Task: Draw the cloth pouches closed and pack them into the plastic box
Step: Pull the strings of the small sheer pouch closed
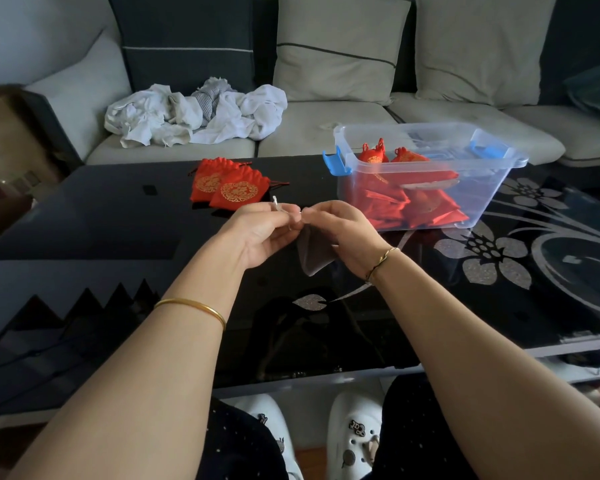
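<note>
A grey pouch (315,255) is held over the table's (101,216) middle, its mouth pinched by the left hand (257,233) and the right hand (347,233) — the drawing-shut step, it seems. Next the cords must be pulled apart. Red pouches (229,187) lie by the far edge, the plastic box (413,127) toward the far right corner.

I cannot see the mouth of the grey pouch (314,258): the left hand (260,233) and right hand (345,233) cover it.
</note>
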Demonstrator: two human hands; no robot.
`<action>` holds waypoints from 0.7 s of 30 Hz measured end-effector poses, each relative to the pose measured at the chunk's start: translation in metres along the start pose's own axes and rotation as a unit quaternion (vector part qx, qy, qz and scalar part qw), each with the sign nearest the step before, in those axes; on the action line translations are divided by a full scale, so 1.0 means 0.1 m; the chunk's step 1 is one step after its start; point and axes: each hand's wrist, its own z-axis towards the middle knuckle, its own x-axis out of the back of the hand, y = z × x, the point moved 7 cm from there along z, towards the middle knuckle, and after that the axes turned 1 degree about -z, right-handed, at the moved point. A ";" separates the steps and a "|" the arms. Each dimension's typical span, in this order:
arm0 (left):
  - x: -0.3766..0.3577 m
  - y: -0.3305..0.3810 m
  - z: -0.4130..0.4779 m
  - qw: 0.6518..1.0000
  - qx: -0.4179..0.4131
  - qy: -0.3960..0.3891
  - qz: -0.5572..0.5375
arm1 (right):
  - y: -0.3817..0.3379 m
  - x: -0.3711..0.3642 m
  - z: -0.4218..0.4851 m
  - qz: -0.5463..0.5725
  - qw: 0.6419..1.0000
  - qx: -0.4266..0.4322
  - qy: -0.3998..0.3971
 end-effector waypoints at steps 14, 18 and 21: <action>-0.01 0.29 -0.03 0.898 -0.262 0.108 0.336 | -0.02 -0.01 0.02 -0.072 0.997 0.006 -0.016; -0.22 0.39 -0.21 0.746 -0.375 0.154 0.528 | -0.02 -0.06 0.01 0.051 0.998 -0.023 -0.039; -0.31 0.39 -0.23 0.738 -0.402 0.150 0.520 | -0.02 -0.11 -0.03 0.168 0.981 -0.079 -0.060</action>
